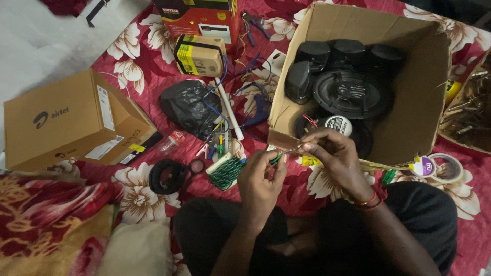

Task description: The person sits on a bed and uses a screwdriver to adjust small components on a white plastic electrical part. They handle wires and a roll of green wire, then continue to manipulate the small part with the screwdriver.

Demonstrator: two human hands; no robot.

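My left hand [260, 179] and my right hand [335, 153] meet in front of me, just above my crossed legs. Between their fingertips I pinch a thin wire with green insulation [282, 155]. The left fingers grip its green end, and the right thumb and forefinger hold the bare strand near the front edge of an open cardboard box [432, 110]. Inside the box lie black round speakers [352, 93] and smaller black speaker housings [314, 53].
A closed brown carton [71, 122] sits at left. A black plastic bag [189, 105], a white tube [227, 110], a green wire coil [226, 172], a black cable coil [166, 176], small yellow [200, 55] and red [199, 18] boxes lie on the floral cloth. Tape rolls [442, 167] rest at right.
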